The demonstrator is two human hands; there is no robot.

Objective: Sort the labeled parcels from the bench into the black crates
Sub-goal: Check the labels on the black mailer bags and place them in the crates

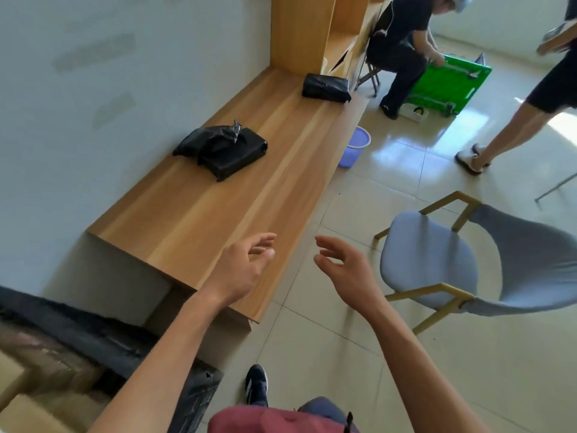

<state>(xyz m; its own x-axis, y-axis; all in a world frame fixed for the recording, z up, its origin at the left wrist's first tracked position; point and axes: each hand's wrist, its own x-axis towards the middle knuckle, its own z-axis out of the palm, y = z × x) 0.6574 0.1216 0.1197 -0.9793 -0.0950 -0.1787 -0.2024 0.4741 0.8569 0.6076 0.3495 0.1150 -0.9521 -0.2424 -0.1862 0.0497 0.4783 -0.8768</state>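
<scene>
Two black wrapped parcels (223, 150) lie stacked together at the middle of the long wooden bench (193, 220). A third black parcel (326, 88) lies at the bench's far end by the wooden shelving. My left hand (242, 268) hovers over the bench's near front edge, fingers relaxed and holding nothing. My right hand (345, 270) hovers beside it over the floor, also empty with loosely spread fingers. A black crate (103, 342) sits at the lower left below the bench end, with brown cardboard showing in it.
A blue-grey chair (452, 260) stands right of the bench, close to my right hand. A lilac bucket (354, 150) sits on the floor by the bench. A seated person handles a green crate (449, 85) at the back. Another person's legs (512, 120) stand far right.
</scene>
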